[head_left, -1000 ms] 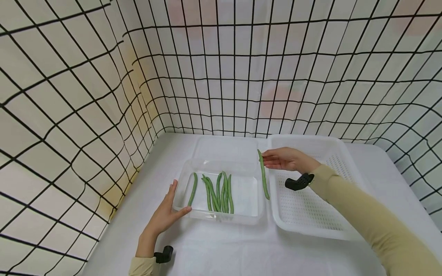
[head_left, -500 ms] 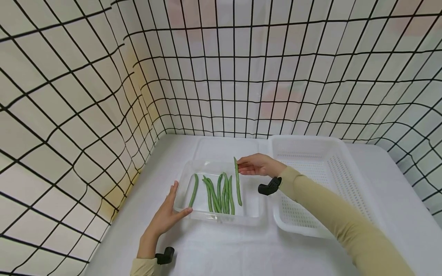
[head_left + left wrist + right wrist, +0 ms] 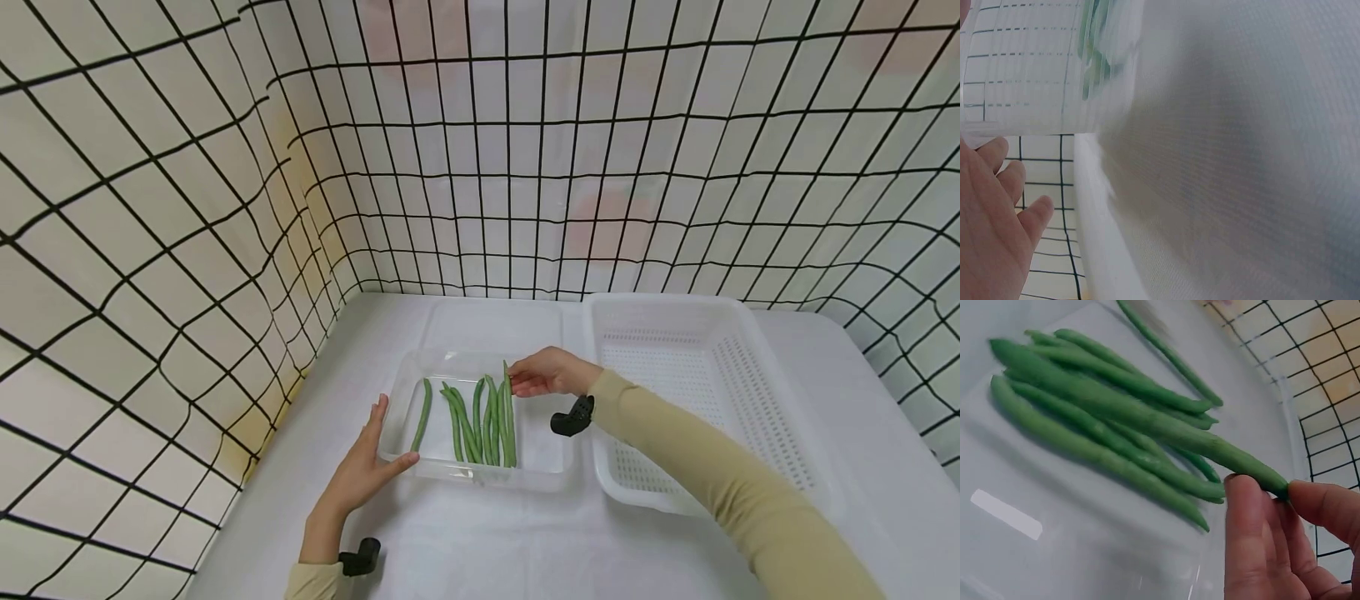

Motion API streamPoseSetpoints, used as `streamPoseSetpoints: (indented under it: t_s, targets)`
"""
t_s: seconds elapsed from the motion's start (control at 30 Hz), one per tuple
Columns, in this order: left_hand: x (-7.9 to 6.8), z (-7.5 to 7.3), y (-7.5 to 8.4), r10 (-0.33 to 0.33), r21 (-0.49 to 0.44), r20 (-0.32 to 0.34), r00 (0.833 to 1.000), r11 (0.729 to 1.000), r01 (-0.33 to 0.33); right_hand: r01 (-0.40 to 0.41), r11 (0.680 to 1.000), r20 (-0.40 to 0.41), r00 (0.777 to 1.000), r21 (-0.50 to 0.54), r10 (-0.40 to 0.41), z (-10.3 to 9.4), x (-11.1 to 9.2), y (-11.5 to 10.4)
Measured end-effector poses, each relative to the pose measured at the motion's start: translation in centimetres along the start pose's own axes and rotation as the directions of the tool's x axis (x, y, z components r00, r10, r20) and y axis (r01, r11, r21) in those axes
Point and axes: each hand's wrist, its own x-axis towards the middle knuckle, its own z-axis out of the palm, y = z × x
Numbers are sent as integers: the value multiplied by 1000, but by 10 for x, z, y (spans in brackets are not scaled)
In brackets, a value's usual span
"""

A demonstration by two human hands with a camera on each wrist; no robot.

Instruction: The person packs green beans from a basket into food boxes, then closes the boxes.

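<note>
My right hand pinches one end of a green bean between thumb and fingers. That bean slants over several other green beans lying in a clear plastic container; whether its far end touches them I cannot tell. Apart from the group, a single green bean lies along the container's left side. My left hand rests at the container's left front corner, fingers extended along the side and thumb at the front rim. In the left wrist view, its fingers lie by the container's wall, holding nothing else.
A white perforated basket stands to the right of the container. Behind the container lies a flat, pale translucent lid-like sheet. Black wire grid walls enclose the back and sides of the white-covered table.
My right hand has moved left and down from beside the basket, carrying the green bean into the container next to the grouped beans. The left hand has stayed at the container's corner.
</note>
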Motion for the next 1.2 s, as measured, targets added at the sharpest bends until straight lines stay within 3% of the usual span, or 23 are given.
streamPoseSetpoints:
  t_s: [0.17, 0.57, 0.67, 0.8, 0.9, 1.0, 1.1, 1.2]
  targets:
    - [-1, 1, 0, 0, -1, -4, 1000, 1000, 0, -12, 996, -11, 1000, -86, 11, 0, -3, 3]
    - [-2, 1, -1, 10, 3, -2, 1000, 1000, -10, -11, 993, 11, 1000, -118, 13, 0, -7, 6]
    - [-2, -2, 1, 24, 21, 7, 1000, 999, -24, 25, 991, 6, 1000, -134, -25, -1, -9, 6]
    - [0, -11, 7, 66, 58, 43, 997, 996, -69, 132, 976, -41, 989, -174, -141, -3, -13, 4]
    - [7, -22, 16, 105, 82, 87, 991, 990, -112, 232, 952, -121, 958, -199, -259, -6, -17, -1]
    - [24, -36, 30, 131, 79, 132, 983, 987, -142, 332, 915, -223, 897, -229, -381, -9, -18, -6]
    - [53, -46, 45, 154, 96, 155, 976, 981, -170, 378, 877, -311, 830, -297, -463, -14, -14, -9]
    - [90, -50, 59, 156, 125, 194, 968, 975, -183, 356, 856, -346, 803, -374, -485, -17, -8, -11]
